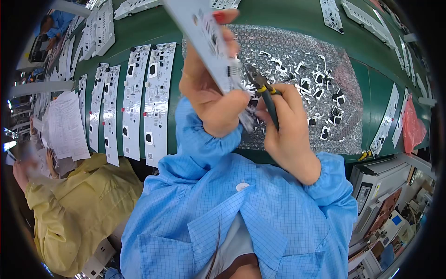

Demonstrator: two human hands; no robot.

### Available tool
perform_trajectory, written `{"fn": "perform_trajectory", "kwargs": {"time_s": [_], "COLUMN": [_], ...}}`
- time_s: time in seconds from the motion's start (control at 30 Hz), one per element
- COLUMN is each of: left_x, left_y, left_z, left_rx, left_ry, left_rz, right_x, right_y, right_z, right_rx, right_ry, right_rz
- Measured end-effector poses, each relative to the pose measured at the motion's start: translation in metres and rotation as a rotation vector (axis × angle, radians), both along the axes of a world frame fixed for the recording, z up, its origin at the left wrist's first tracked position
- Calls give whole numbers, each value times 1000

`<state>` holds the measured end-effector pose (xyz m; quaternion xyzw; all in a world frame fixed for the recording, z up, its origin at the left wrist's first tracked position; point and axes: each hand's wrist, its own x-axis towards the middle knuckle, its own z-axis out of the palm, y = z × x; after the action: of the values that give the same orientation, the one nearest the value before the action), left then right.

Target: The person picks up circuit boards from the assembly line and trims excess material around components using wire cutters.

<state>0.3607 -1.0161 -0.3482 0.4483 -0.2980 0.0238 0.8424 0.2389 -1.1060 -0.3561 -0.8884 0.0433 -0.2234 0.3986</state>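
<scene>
My left hand [216,109] grips a long white circuit board [193,28] and holds it up at a slant, its upper end running past the top of the view. My right hand [292,139] is closed round a pair of diagonal cutters [267,100] with dark handles and yellow bands. The cutters' jaws point up and left, close to the board's right edge; whether they touch it I cannot tell. Below both hands lies a sheet of bubble wrap [350,135], strewn with small black and white cut-off pieces [304,86]. The board's lower end is blurred.
Several white circuit boards [158,102] lie in a row on the green table [176,32] at left. More boards [386,118] and a red plastic bag [411,125] are at right. A co-worker in a yellow coat [83,209] sits at left beside printed sheets [65,123].
</scene>
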Motion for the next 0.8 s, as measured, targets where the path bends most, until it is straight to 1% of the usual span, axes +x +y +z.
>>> {"fn": "perform_trajectory", "kwargs": {"time_s": [0.07,0.1,0.13,0.2,0.23,0.27,0.33,0.37,0.4,0.43,0.47,0.63,0.7,0.77,0.8], "left_x": [9,12,15,22,22,24,26,27,28,31,32,36,39,41,41], "left_y": [2,6,10,14,18,20,25,27,29,32,33,34,36,39,39], "left_z": [-3,5,5,4,7,7,5,5,3,1,0,0,0,-1,-2], "left_rx": [-38,-139,-132,-262,-267,-273,-335,-344,-349,-375,-400,-451,-494,-492,-492], "left_ry": [-52,-32,-33,23,59,65,79,79,91,60,23,48,95,102,111], "left_rz": [103,-15,-16,-89,-81,-85,-131,-152,-157,-242,-324,-409,-505,-501,-502], "right_x": [-4,-6,-7,-6,-6,-5,-7,-8,-9,-10,-9,0,3,3,2], "right_y": [5,3,1,-13,-24,-32,-52,-57,-60,-60,-58,-50,-49,-50,-50], "right_z": [7,10,12,12,9,9,0,-4,-11,-17,-17,-37,-49,-52,-54], "right_rx": [36,138,243,272,277,199,47,55,9,-34,-16,-73,-128,-138,-145], "right_ry": [-17,17,53,85,86,98,166,223,233,241,277,338,328,342,297], "right_rz": [-17,12,45,-44,-93,-178,-245,-243,-228,-211,-189,-182,-234,-238,-247]}}
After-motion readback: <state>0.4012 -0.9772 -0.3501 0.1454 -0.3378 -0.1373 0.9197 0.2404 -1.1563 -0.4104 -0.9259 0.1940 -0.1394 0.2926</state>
